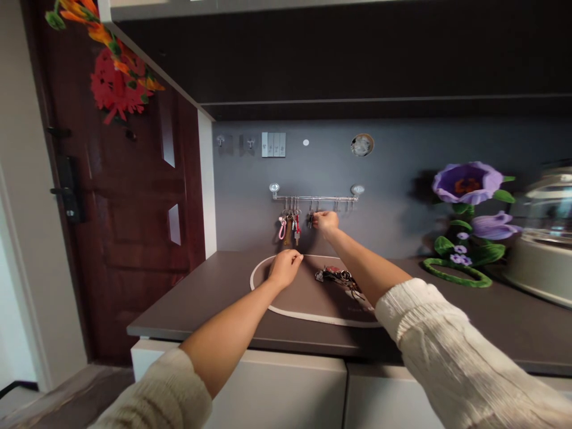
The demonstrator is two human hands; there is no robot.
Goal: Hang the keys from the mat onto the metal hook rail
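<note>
A chrome hook rail (315, 197) is fixed to the grey wall above the counter. Key sets with pink and red tags (289, 227) hang from its left hooks. My right hand (325, 221) is raised to the rail, fingers pinched on a dark key (310, 220) at a middle hook. My left hand (285, 268) hovers over an oval brown mat (286, 307) with a white rim, fingers curled closed; nothing visible in them. A pile of keys and rings (336, 276) lies on the mat beside my right forearm.
A dark wooden door (129, 208) with a black handle stands at left. A purple flower ornament (469, 220) and a metal pot (543, 238) sit on the brown counter (205, 298) at right. Wall switches (273, 145) are above the rail. White cabinet fronts lie below the counter.
</note>
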